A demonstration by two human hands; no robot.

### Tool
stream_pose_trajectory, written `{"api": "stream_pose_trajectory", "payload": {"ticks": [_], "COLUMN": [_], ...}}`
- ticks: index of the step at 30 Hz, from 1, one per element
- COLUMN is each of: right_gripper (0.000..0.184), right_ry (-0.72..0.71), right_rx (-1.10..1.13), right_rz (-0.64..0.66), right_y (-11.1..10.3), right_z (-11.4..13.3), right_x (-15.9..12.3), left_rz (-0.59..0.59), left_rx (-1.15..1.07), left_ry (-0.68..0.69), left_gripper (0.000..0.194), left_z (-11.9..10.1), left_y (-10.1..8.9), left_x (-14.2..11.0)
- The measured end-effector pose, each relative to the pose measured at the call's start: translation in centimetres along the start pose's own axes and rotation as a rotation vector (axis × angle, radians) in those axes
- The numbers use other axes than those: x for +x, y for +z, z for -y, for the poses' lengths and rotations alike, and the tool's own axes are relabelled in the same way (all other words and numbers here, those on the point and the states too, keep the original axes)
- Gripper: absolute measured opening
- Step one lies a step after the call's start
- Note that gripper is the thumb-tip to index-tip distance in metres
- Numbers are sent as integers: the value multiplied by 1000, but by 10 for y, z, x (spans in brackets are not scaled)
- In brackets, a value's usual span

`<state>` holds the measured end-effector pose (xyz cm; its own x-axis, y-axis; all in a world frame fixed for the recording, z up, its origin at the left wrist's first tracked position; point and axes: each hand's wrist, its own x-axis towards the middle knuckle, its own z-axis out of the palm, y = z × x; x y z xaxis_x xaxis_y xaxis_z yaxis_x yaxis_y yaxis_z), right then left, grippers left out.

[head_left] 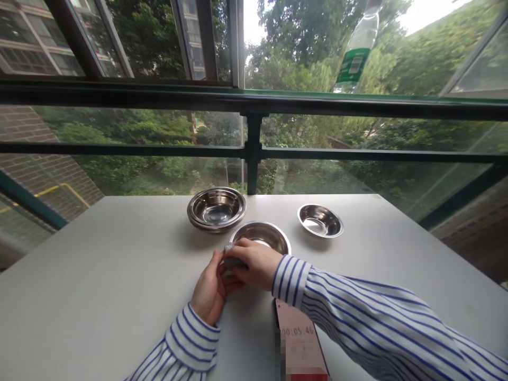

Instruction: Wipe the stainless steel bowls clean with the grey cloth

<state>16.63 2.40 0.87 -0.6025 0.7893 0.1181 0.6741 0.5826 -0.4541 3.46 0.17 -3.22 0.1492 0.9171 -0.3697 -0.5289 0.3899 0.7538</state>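
A bunched grey cloth (234, 261) is between my two hands, just in front of a shiny steel bowl (273, 228). My right hand (256, 262) closes over it from above, covering most of it and the near part of the bowl's rim. From the left, my left hand (210, 291) meets the cloth with its thumb at the edge and its fingers curved beneath. Whether either hand also touches the bowl is hidden.
Behind to the left, several steel bowls (216, 216) are nested in a stack. A smaller steel bowl (320, 221) stands at the right on the white table (119, 275). Below my right wrist lies a phone (299, 338) showing a timer. A plastic bottle (355, 63) stands on the railing (159, 96).
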Motion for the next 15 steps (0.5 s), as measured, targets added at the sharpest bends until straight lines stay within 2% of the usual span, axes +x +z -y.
{"api": "stream_pose_trajectory", "payload": {"ticks": [3, 5, 9, 12, 15], "right_gripper": [32, 31, 34, 31, 28], "right_ry": [-153, -200, -174, -124, -82], "right_rx": [-22, -55, -173, -279, -352], "right_rz": [74, 104, 193, 269, 288], "right_y": [-1, -5, -13, -22, -33], "right_z": [-1, -2, -3, -6, -14], "right_x": [-9, -17, -38, -53, -64], "left_rz": [-5, -33, -53, -55, -72], "left_rx": [45, 87, 165, 232, 262], "left_ry": [67, 85, 77, 98, 111], "left_gripper": [23, 29, 43, 43, 42], "left_z": [2, 3, 6, 6, 6], "left_y": [0, 1, 1, 0, -2], "left_x": [0, 0, -1, -1, 0]}}
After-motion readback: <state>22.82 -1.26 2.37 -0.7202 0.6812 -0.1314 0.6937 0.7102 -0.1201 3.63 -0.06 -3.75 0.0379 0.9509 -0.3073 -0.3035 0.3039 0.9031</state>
